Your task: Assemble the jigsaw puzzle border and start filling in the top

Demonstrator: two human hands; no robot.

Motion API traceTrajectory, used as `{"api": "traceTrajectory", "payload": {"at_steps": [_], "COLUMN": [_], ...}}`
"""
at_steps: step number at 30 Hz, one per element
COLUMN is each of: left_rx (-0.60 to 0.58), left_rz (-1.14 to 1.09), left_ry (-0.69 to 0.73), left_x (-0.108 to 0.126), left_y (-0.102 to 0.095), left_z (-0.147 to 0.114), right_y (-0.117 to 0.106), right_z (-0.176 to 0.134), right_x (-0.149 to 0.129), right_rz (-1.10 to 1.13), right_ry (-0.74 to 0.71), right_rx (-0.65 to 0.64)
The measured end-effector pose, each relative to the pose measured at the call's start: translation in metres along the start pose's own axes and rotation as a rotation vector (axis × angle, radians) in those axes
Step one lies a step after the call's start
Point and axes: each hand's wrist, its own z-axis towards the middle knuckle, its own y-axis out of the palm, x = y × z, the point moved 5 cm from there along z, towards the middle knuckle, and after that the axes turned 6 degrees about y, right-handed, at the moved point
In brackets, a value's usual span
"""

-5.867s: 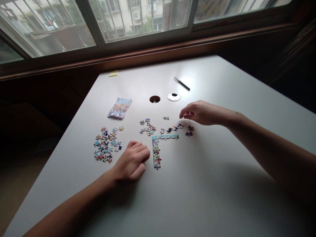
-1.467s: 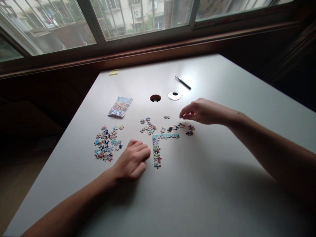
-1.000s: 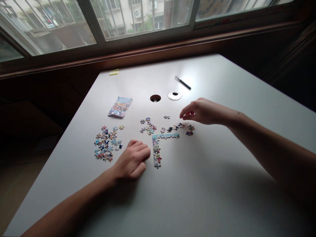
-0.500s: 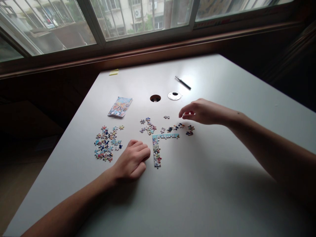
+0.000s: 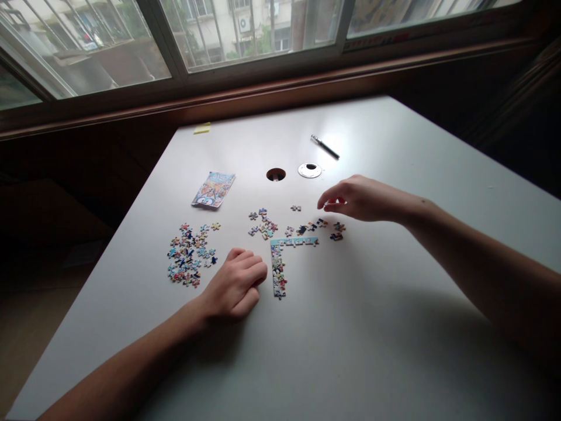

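Observation:
My left hand point(image 5: 236, 285) rests on the table as a loose fist, just left of the joined puzzle strip; nothing shows in it. That strip point(image 5: 279, 270) forms a corner with a light-blue top row point(image 5: 294, 241). Above the row, my right hand point(image 5: 350, 199) hovers with thumb and fingers pinched together. A small pale bit, apparently a puzzle piece point(image 5: 326, 204), shows at the fingertips, mostly hidden. Loose puzzle pieces point(image 5: 263, 225) lie behind the corner, and others point(image 5: 336, 231) lie below my right hand. One single piece point(image 5: 295, 208) sits apart, left of that hand.
A pile of loose pieces point(image 5: 188, 257) is left of my left hand. Farther back are a printed packet point(image 5: 214, 189), a round hole point(image 5: 276, 175) in the white table point(image 5: 350, 351), its cover disc point(image 5: 310, 170), a dark pen point(image 5: 325, 147) and yellow tape point(image 5: 202, 128).

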Motion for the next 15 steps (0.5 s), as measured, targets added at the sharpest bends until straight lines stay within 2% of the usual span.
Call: {"api": "traceTrajectory", "payload": {"at_steps": [15], "left_rx": [0.004], "left_rz": [0.012], "left_ry": [0.005], "left_x": [0.0005], "left_y": [0.0000], "left_z": [-0.0007], "right_y": [0.0004], "right_z": [-0.0004], "right_x": [-0.0011], "right_rz": [-0.015], "right_ry": [-0.003], "right_rx": [-0.012]}}
